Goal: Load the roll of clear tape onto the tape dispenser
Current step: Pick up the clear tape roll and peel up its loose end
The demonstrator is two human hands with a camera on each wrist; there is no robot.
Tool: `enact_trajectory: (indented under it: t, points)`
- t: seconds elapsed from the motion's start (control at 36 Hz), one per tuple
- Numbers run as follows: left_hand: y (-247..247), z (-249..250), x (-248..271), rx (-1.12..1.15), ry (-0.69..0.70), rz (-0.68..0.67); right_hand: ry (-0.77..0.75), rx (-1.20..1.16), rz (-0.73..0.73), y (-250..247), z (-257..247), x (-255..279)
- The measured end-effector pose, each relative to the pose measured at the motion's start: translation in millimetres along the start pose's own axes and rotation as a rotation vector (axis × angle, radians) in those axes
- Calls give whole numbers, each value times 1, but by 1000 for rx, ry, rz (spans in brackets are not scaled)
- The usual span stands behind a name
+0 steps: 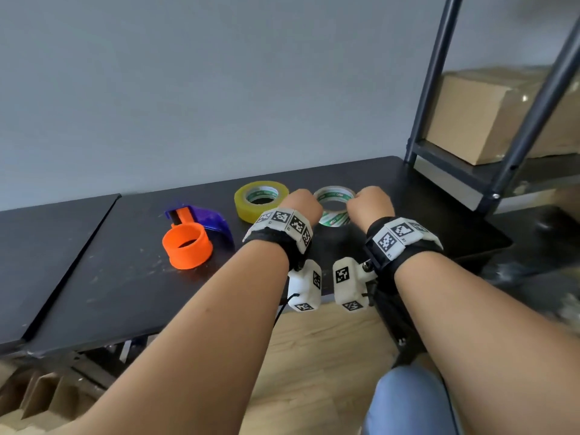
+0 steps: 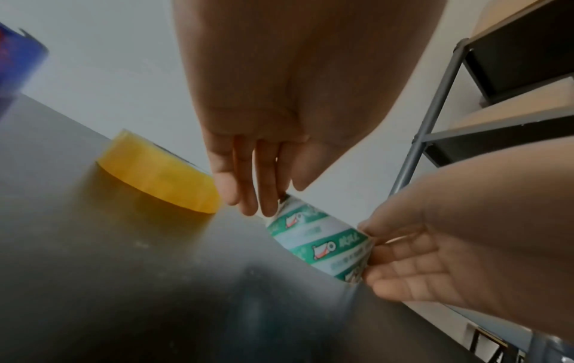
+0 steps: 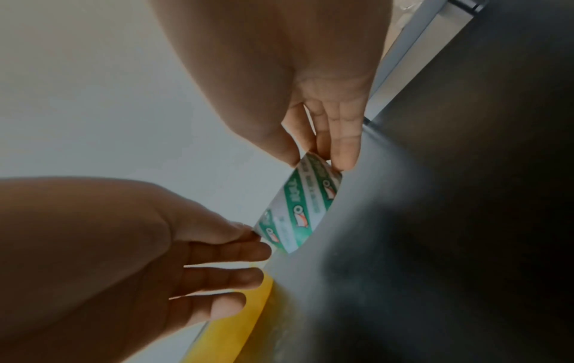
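Two hands meet at the roll of clear tape, which lies on the black table toward its far edge, right of centre. Left hand is at the roll's left side: in the left wrist view its thumb and fingers point down and pinch the rim, the remaining fingers fairly straight. Right hand is at the roll's right side, thumb and fingers likewise pinching the rim. Roll's core shows green and white print; whether the roll is flat on the table or slightly lifted cannot be told. Just left of it, a yellowish tape roll lies flat, near the left hand but not held. Further left sits the tape dispenser, orange hub upward with a purple body behind, well apart from both hands. At far right, a dark metal shelf carries a cardboard box.
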State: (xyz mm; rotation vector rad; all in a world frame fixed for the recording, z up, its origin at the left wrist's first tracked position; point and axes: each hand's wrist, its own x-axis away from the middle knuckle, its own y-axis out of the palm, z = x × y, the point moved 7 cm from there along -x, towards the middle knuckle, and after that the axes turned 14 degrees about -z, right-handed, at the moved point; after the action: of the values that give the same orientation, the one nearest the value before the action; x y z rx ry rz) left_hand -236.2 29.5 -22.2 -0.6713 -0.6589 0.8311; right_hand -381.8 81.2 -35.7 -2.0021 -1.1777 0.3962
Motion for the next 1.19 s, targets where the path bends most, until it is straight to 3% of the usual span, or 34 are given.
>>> enact_trajectory:
  t: [0.22,0.47,0.72,1.0,1.19]
  points:
    - [11,13,-9,-240,-32,-109,45,64,-23,-6,20,-8]
    - [-29,-7,5,-332,-46,25,-153,60,72,-5,-30,3]
    - [-88,-65,27,-408,-115,227,-315,171,-105,46,-101,14]
    - [-120,-117,41,-330,-184,264,-379,305,-334,103,-149,19]
    - [-123,-131,44,-248,-173,277,-268,558,-436,128,-162,17]
